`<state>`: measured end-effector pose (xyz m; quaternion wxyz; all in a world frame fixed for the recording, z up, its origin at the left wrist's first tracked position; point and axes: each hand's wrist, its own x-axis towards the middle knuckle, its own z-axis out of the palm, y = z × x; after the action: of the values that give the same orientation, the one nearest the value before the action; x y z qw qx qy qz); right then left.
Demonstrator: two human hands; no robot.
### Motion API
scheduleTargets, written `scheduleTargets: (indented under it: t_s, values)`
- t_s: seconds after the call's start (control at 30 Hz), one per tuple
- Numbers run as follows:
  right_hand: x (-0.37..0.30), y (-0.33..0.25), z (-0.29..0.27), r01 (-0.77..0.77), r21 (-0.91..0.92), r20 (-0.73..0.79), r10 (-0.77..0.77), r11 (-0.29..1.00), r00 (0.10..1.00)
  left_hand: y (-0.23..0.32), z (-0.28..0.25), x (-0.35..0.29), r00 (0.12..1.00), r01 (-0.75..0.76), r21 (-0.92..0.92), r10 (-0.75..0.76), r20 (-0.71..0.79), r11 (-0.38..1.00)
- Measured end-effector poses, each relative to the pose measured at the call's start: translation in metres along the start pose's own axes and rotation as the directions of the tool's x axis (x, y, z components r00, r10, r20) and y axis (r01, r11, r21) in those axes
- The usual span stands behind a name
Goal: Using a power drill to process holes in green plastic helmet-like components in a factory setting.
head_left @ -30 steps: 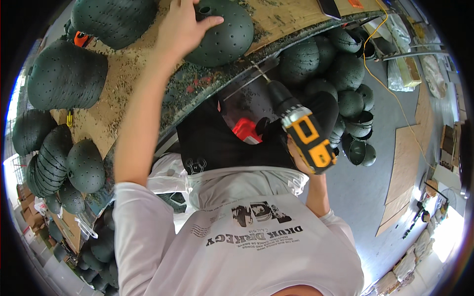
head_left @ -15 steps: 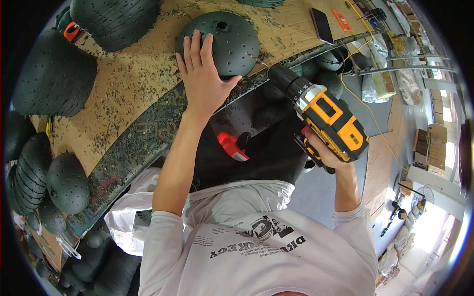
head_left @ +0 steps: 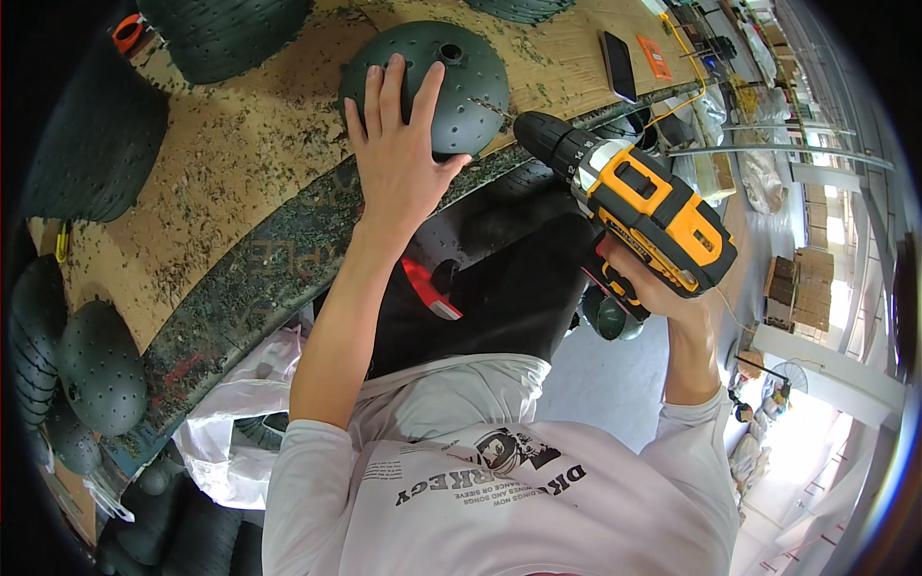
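A dark green dome-shaped shell (head_left: pixel 475 86), dotted with small holes and with one larger round hole, rests near the edge of the cardboard-covered workbench (head_left: pixel 259 144). My left hand (head_left: pixel 399 144) lies on its near left side, fingers spread. My right hand (head_left: pixel 653 278) is wrapped round the handle of a yellow and black cordless drill (head_left: pixel 639 197). The drill's thin bit (head_left: pixel 488 107) points left at the shell's right side; whether its tip touches the surface I cannot tell.
Stacks of similar shells (head_left: pixel 91 134) stand at the left, with a yellow cutter (head_left: pixel 62 242) nearby. A phone (head_left: pixel 618 65) and an orange card (head_left: pixel 654 58) lie at the bench's far right. Dark shavings cover the cardboard. A white bag (head_left: pixel 226 451) hangs below the bench.
The drill and my right hand have shifted slightly right and down. The shell has turned slightly under my left hand, its larger hole now farther right. The whole view has shifted a little.
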<state>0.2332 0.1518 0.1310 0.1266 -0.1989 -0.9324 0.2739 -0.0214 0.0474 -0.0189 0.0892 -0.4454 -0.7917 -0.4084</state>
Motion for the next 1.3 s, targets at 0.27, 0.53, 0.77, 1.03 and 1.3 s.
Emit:
scheduleTargets:
  t_s: [0.27,0.53,0.77,1.03,1.3]
  values:
    - [0.012,-0.018,-0.002,-0.009,-0.048,-0.031,0.008,0.999,0.999,-0.001,0.002,-0.001,1.000,0.006,-0.006,-0.006,0.010,1.000]
    - [0.021,-0.022,-0.008,0.038,-0.108,0.001,-0.038,0.993,0.999,-0.001,0.001,0.000,1.000,-0.002,-0.007,0.002,-0.003,1.000]
    - [0.047,-0.016,-0.037,0.102,-0.134,0.140,-0.083,0.986,0.987,0.001,-0.001,0.003,1.000,0.012,0.005,-0.012,0.002,1.000]
    - [0.069,-0.029,-0.059,0.291,-0.308,0.329,-0.186,0.906,0.926,0.006,-0.007,0.008,1.000,0.020,0.068,-0.021,0.012,0.998]
    - [0.104,-0.031,-0.016,0.127,-0.378,0.316,-0.002,0.917,0.949,0.008,-0.007,0.005,1.000,0.011,0.107,-0.014,0.024,0.994]
